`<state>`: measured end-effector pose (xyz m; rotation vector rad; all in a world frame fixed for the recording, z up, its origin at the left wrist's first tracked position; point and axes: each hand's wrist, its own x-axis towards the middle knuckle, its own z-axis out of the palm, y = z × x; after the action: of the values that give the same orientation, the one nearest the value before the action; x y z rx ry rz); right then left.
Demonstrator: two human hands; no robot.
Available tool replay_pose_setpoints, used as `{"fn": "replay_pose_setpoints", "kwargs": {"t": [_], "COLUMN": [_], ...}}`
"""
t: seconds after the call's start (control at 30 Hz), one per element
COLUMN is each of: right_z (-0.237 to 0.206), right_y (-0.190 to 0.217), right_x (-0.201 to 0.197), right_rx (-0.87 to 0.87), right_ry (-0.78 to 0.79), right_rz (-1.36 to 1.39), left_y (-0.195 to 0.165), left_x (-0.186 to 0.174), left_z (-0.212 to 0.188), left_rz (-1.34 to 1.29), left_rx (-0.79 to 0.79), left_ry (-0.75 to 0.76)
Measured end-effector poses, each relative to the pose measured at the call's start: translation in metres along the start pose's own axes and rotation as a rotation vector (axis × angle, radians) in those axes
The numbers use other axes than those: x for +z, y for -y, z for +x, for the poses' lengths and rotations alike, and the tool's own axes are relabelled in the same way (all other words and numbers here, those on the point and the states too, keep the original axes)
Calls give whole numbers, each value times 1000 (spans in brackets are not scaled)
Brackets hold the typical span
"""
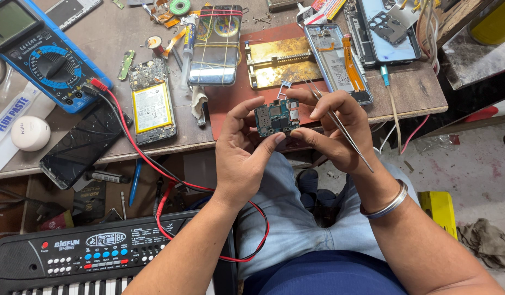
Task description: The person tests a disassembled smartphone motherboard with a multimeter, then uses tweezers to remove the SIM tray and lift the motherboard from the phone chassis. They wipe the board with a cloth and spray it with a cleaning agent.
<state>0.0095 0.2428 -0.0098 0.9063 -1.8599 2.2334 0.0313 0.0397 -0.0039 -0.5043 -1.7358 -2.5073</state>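
A small blue-green phone circuit board (276,117) is held up in front of me, above the bench's front edge. My left hand (243,155) pinches its left side and lower edge with thumb and forefinger. My right hand (333,128) grips its right side and also carries metal tweezers (342,134) that run diagonally along the fingers. A small metal card tray (283,88) sticks up from the board's top edge. A metal bangle (384,205) circles my right wrist.
On the bench lie a blue multimeter (42,54) with red and black leads (133,143), an opened phone with a yellow battery (152,101), a rubber-banded phone (214,43), a brass jig (281,62), more opened phones (340,63), a black screen (83,145). A toy keyboard (88,259) sits below.
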Motion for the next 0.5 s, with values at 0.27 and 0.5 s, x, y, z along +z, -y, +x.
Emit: {"fn": "replay_pose_setpoints", "kwargs": {"t": [0.27, 0.5], "right_z": [0, 1], "right_y": [1, 1], "right_x": [0, 0], "right_rx": [24, 12], "right_ry": [-14, -12], "right_rz": [22, 26], "left_y": [-2, -5], "left_x": [1, 1], "left_z": [1, 1], "left_rz": [30, 49], "left_rx": [10, 7], "left_ry": [-6, 4]}}
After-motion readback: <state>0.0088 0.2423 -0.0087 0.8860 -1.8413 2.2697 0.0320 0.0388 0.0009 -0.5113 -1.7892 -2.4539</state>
